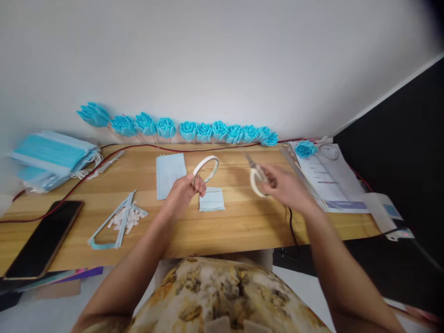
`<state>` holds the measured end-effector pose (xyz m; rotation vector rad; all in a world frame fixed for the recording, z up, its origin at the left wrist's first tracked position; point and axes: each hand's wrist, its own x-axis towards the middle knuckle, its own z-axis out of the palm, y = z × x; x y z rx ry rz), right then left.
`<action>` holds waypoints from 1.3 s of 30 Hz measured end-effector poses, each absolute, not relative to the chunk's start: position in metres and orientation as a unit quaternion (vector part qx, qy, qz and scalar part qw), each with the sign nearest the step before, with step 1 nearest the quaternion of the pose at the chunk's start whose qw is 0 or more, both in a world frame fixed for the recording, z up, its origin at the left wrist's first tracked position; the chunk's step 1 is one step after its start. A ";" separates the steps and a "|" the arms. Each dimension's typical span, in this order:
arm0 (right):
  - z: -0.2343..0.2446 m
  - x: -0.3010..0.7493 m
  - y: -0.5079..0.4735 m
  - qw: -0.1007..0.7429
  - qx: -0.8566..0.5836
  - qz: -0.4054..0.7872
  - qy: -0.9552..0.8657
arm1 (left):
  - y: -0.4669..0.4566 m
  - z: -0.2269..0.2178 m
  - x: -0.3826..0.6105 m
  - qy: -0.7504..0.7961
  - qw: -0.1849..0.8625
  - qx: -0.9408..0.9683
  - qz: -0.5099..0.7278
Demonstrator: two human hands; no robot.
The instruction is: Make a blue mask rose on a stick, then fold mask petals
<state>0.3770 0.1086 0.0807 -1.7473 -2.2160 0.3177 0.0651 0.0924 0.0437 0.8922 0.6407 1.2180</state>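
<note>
My left hand (185,190) is closed on the lower edge of a narrow roll of white tape (212,172), held upright above the wooden table (239,231). My right hand (286,187) grips a pair of scissors (257,182) with white handles; the blades point away from me and are blurred. Just below the tape lies a small stack of light blue cloth-like squares (211,201). A larger light blue rectangular stack (169,175) rests behind my left hand.
Blue flowers (188,131) line the wall. At left are packed face masks (52,155), a phone (43,240) and cut strips (121,222) with white scraps. A single blue flower (305,149) sits on papers (324,180) at right, near a white glue gun (381,215). A red-black cable (163,150) crosses behind.
</note>
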 end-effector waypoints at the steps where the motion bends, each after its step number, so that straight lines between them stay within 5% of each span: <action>1: 0.072 0.359 0.107 0.100 -0.606 0.097 -0.783 | 0.092 0.043 0.065 0.287 0.682 0.406 0.537; 5: 0.056 0.331 0.112 0.006 -0.590 0.108 -0.800 | 0.091 0.038 0.064 0.282 0.685 0.440 0.508; 8: 0.064 0.327 0.120 0.181 -0.542 0.182 -0.800 | 0.089 0.036 0.064 0.268 0.690 0.461 0.490; 11: 0.065 0.305 0.121 0.375 -0.404 0.403 -0.730 | 0.086 0.037 0.066 0.258 0.693 0.485 0.467; 15: 0.050 0.273 0.118 0.451 -0.271 0.595 -0.608 | 0.085 0.042 0.064 0.264 0.696 0.508 0.433; 39: 0.069 0.281 0.118 0.448 -0.338 0.363 -0.744 | 0.084 0.042 0.056 0.282 0.683 0.521 0.427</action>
